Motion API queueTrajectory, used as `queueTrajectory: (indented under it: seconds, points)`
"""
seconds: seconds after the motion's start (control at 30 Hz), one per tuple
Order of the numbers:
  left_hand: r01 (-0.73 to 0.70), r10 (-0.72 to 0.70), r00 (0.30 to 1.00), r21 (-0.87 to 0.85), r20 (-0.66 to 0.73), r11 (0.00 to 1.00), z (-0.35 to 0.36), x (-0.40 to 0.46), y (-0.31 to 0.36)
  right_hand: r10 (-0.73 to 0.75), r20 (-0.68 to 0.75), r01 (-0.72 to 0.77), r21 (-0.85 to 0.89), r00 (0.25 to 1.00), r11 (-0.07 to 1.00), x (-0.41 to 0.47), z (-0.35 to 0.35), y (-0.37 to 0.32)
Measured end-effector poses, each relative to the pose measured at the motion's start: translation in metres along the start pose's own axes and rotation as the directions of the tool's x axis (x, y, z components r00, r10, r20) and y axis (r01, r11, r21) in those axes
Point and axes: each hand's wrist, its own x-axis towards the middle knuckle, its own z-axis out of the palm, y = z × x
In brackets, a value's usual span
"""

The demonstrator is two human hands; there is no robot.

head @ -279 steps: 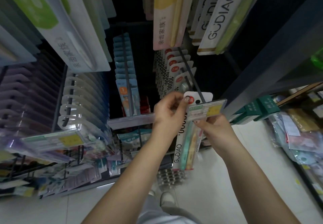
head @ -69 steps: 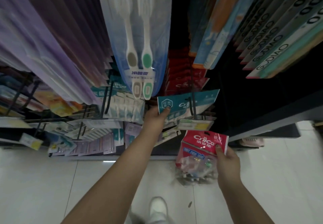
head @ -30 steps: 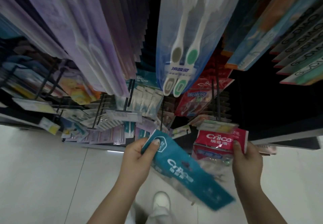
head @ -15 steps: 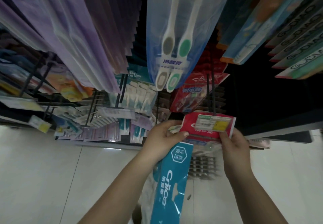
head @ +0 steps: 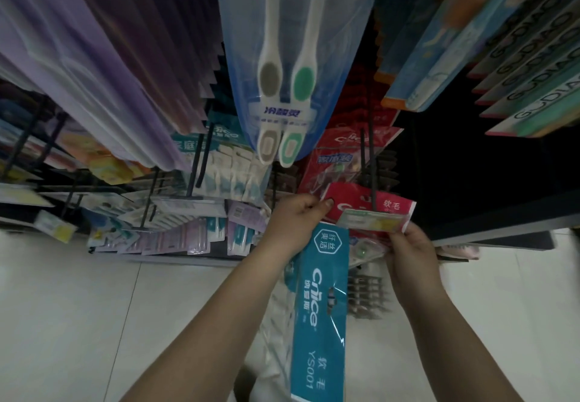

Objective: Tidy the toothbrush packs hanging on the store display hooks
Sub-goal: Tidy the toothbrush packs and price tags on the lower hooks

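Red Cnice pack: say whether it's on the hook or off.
On: the black hook passes through the red Cnice pack, pinched by both the left hand and right hand.

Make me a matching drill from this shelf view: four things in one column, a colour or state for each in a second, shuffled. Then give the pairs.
Things:
1. red pack
2. teal pack
3. price tag
4. twin toothbrush pack

States:
A. hangs down below the left hand
B. clear blue, grey and green brush heads
C. pinched at both ends by left hand and right hand
D. pale, with a yellow patch, in front of the red pack

Pairs: 1-C, 2-A, 3-D, 4-B
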Motion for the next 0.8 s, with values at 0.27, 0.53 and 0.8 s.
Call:
queueTrajectory:
  seconds: [0.27,0.53,0.8]
  points:
    - [-0.023,0.023,1.0,0.104,0.0,0.994,-0.002,0.015,0.004,-0.01,-0.003,0.01,-0.019,1.0,1.0,0.013,0.004,-0.006]
    - [0.006,-0.012,0.999,0.163,0.033,0.987,-0.002,0.011,0.001,-0.005,-0.01,0.004,-0.047,1.0,0.999,0.012,-0.002,-0.002]
    - [0.067,-0.06,0.996,0.12,-0.063,0.99,-0.003,0.021,0.007,-0.013,-0.084,0.014,0.014,0.996,1.0,0.03,0.014,-0.012]
